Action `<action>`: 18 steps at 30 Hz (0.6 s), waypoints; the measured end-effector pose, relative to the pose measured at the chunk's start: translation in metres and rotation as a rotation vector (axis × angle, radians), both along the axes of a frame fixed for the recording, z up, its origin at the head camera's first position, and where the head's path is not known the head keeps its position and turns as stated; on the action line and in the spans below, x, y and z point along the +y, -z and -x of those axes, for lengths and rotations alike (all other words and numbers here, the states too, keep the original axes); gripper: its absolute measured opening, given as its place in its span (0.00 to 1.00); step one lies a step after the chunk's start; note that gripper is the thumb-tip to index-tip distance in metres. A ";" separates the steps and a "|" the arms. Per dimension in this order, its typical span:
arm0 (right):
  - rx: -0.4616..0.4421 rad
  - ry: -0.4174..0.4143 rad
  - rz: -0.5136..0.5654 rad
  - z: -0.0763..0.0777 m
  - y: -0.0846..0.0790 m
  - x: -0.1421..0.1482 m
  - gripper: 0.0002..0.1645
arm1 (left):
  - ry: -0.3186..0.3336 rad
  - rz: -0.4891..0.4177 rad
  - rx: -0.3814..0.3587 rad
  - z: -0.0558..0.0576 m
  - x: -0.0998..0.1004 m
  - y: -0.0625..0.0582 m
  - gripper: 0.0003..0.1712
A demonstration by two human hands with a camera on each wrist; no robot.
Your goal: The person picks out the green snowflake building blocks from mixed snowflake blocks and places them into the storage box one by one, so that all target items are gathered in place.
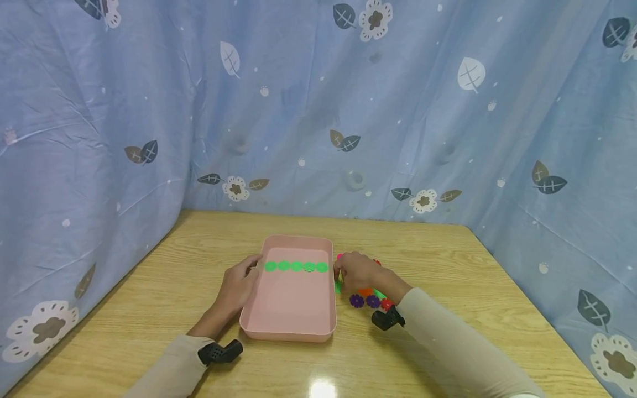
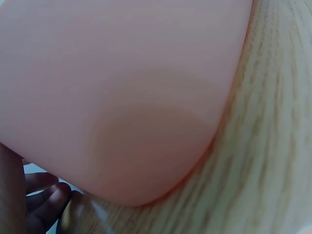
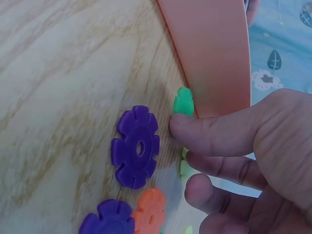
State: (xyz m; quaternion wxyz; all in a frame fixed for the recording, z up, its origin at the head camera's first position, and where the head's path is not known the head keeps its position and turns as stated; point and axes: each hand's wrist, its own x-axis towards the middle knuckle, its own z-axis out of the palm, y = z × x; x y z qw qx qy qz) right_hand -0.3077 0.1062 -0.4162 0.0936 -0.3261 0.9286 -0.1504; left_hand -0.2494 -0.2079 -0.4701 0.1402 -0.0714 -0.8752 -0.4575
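A pink tray (image 1: pixel 291 309) lies on the table with a row of several green flower-shaped discs (image 1: pixel 296 266) across its upper part. My left hand (image 1: pixel 240 284) holds the tray's left side by the rim; in the left wrist view its outer wall (image 2: pixel 146 87) fills most of the picture. Just right of the tray, my right hand (image 1: pixel 358 271) reaches down among loose flower discs. In the right wrist view its thumb (image 3: pixel 214 134) overlaps a green flower disc (image 3: pixel 184 101) beside the tray wall, with the other fingers bent. A purple flower disc (image 3: pixel 136 146) lies near the thumb.
More loose discs lie right of the tray, partly under my right hand and forearm: purple (image 1: pixel 372 301), red (image 1: pixel 386 304) and orange (image 3: pixel 149 212). The wooden table (image 1: pixel 423 249) ends at a blue patterned curtain (image 1: pixel 298 110) behind and on both sides.
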 end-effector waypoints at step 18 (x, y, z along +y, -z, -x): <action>-0.010 0.014 0.050 -0.003 0.003 0.000 0.17 | -0.016 0.010 -0.006 0.002 0.000 0.002 0.25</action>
